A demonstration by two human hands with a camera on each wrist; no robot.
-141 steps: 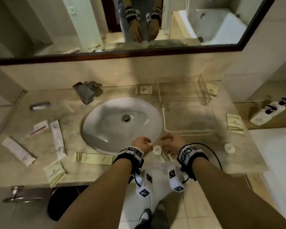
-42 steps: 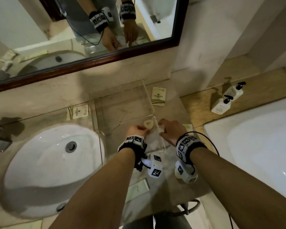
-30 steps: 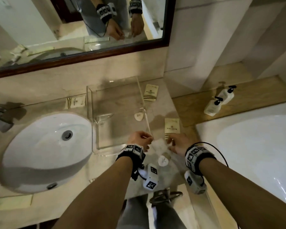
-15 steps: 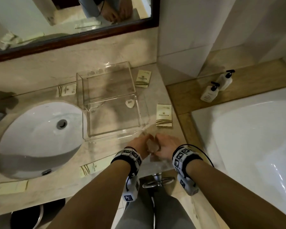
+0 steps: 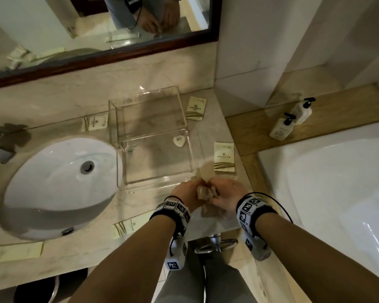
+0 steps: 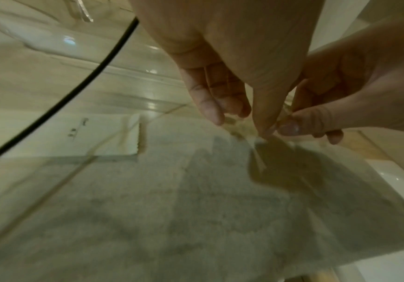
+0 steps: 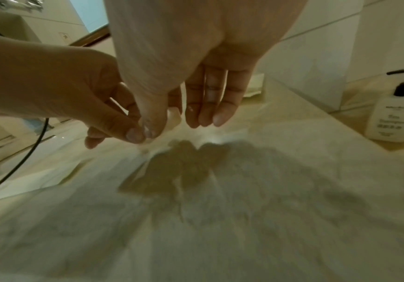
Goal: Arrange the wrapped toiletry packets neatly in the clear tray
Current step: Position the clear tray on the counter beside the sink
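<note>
both hands working a small clear-wrapped item at the counter edge

since half a second back, the head view is sitting a touch closer and the two hands are still meeting at the same spot below the tray's near right corner; the round white piece in the tray is not moving. compared with a second ago, the small round packet lying between the hands on the counter is no longer showing — likely it is now the thing they are holding.

left hand and right hand are both pinching a small crinkly clear-wrapped packet between thumb and fingertips, thumbs almost touching; other fingers are hanging loosely. the packet is hovering just above the counter, too small and blurred for me to be telling any long axis.

key relation: the clear tray is lying just up and left of the hands, its near right corner right beside them — left hand is nearer the tray, so the coming drop-in is probably going forward and slightly left.

counts: one clear tray with its clear lid lying behind it; one round white packet already inside near the far right; one packet in hand; cream packets on the counter outside the tray — two on the right, one behind the sink, two at the front edge; two pump bottles on the ledge. most of the task is still waiting.
</note>
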